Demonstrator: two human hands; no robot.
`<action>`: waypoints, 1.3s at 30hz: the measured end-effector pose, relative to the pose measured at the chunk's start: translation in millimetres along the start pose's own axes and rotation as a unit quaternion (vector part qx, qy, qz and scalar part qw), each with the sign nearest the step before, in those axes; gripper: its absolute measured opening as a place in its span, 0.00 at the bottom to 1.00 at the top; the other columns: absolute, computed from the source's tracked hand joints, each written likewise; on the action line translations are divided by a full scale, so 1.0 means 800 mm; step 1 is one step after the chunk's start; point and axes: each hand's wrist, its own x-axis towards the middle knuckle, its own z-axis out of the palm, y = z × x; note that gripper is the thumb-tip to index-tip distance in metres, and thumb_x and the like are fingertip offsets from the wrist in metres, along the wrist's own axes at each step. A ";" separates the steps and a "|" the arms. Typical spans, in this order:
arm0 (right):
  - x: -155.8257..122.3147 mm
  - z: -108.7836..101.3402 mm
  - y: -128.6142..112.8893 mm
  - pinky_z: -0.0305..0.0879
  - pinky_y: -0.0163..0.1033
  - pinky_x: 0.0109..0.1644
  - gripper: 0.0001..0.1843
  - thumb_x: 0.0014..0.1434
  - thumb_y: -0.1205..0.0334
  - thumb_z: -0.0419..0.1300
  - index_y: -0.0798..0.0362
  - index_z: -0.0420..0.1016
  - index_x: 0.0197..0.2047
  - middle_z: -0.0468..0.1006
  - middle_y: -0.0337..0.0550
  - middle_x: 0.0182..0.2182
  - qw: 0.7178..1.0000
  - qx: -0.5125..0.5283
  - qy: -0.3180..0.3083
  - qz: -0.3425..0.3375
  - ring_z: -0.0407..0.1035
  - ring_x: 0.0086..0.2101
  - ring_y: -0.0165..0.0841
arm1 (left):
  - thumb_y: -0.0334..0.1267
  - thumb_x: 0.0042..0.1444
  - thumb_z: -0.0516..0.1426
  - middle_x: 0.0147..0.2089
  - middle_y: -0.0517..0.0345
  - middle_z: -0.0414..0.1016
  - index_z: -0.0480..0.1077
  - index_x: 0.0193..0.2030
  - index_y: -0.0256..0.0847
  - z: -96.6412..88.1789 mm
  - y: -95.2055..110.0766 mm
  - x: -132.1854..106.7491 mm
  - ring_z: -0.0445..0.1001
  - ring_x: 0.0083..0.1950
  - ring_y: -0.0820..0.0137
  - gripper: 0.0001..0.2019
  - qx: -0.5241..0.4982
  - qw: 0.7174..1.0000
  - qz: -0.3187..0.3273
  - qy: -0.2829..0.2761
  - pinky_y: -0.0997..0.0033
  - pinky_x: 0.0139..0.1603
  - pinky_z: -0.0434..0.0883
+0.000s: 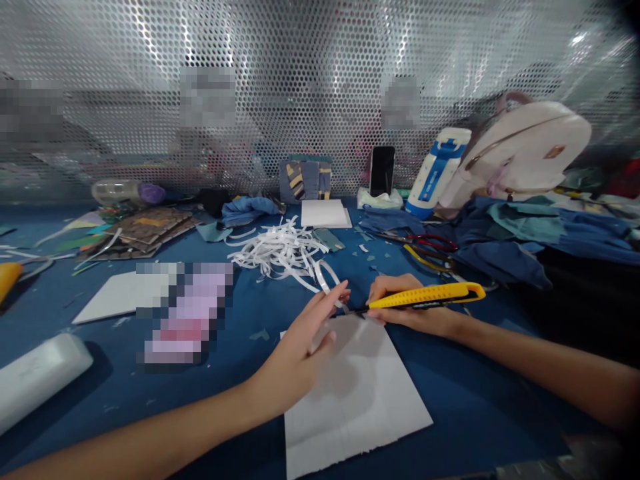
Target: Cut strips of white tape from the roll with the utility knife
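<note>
A yellow utility knife (425,295) is gripped in my right hand (400,303), its handle pointing right and its blade at the far edge of a white sheet (360,393). My left hand (300,353) lies over the left part of this sheet, fingers stretched out and thumb apart. Just beyond the left fingertips curls a narrow white paper strip (324,275); whether the fingers touch it I cannot tell. Further back is a tangled heap of white paper strips (280,250). The sheet's near edge looks ragged.
At the back stand a phone (382,171), a white and blue bottle (439,175) and a pale backpack (535,147) against a perforated metal screen. Scissors (425,241) and blue cloth (500,233) lie right. Left are brown patterned pieces (145,230) and a white case (45,377).
</note>
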 end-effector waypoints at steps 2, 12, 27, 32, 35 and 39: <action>-0.001 0.000 -0.001 0.63 0.34 0.33 0.11 0.61 0.56 0.66 0.53 0.74 0.32 0.77 0.39 0.28 1.000 -0.015 0.001 -0.008 0.71 0.30 0.31 | 0.40 0.71 0.49 0.74 0.60 0.53 0.49 0.74 0.60 0.000 0.000 0.000 0.48 0.75 0.59 0.27 -0.005 1.000 0.001 0.001 0.52 0.74 0.49; 0.002 0.001 -0.007 0.61 0.34 0.33 0.11 0.63 0.56 0.64 0.53 0.73 0.32 0.75 0.38 0.29 0.998 -0.024 -0.038 -0.043 0.68 0.29 0.29 | 0.44 0.70 0.51 0.75 0.61 0.50 0.46 0.74 0.63 -0.002 0.002 -0.002 0.46 0.76 0.53 0.29 0.001 1.000 -0.024 -0.011 0.47 0.70 0.58; 0.001 0.001 -0.007 0.58 0.34 0.33 0.14 0.64 0.55 0.63 0.53 0.71 0.30 0.73 0.37 0.27 0.997 -0.055 -0.006 -0.050 0.66 0.27 0.28 | 0.43 0.71 0.50 0.73 0.59 0.54 0.45 0.75 0.61 -0.002 0.003 -0.001 0.49 0.75 0.58 0.29 0.005 1.000 0.001 -0.009 0.51 0.73 0.53; 0.001 0.003 -0.006 0.57 0.33 0.30 0.11 0.62 0.58 0.64 0.54 0.70 0.31 0.72 0.37 0.26 0.996 -0.060 -0.014 -0.072 0.64 0.25 0.27 | 0.43 0.71 0.50 0.73 0.57 0.54 0.44 0.75 0.60 -0.001 0.001 0.000 0.50 0.74 0.59 0.29 0.004 1.000 0.012 -0.008 0.51 0.74 0.50; -0.001 0.004 -0.003 0.57 0.32 0.30 0.12 0.61 0.58 0.64 0.54 0.70 0.30 0.72 0.37 0.26 0.995 -0.064 -0.005 -0.077 0.65 0.25 0.27 | 0.43 0.71 0.50 0.72 0.56 0.55 0.43 0.75 0.59 0.000 0.000 0.001 0.51 0.74 0.58 0.30 0.000 1.000 0.014 -0.007 0.49 0.74 0.49; -0.003 0.002 -0.004 0.58 0.32 0.30 0.11 0.61 0.58 0.65 0.54 0.71 0.30 0.73 0.37 0.26 0.995 -0.064 0.001 -0.076 0.66 0.26 0.27 | 0.42 0.70 0.51 0.72 0.59 0.55 0.43 0.75 0.61 0.000 -0.002 -0.001 0.47 0.75 0.57 0.30 0.005 1.000 0.015 -0.006 0.47 0.75 0.45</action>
